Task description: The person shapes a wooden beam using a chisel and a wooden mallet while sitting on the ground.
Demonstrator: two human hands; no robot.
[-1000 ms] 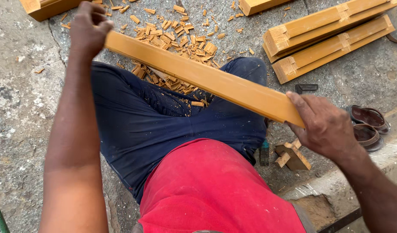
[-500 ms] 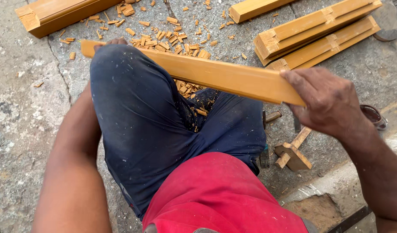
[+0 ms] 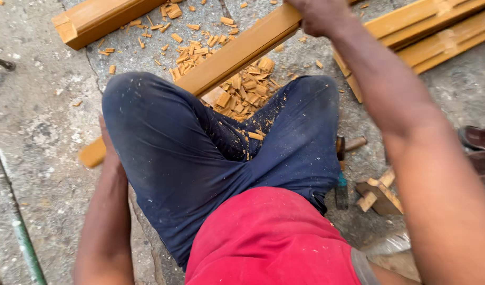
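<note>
Two hands hold a long orange-brown wooden beam [image 3: 237, 53] slanting across the frame.

The right hand [image 3: 319, 15], top centre, has its grip closed around the beam's upper end; the left hand [image 3: 109, 153], at left, meets the lower end behind the dark blue trouser knee [image 3: 147, 121], its grip hidden. Small wood chips [image 3: 242, 92] litter the concrete floor [image 3: 36, 105] beneath.
</note>
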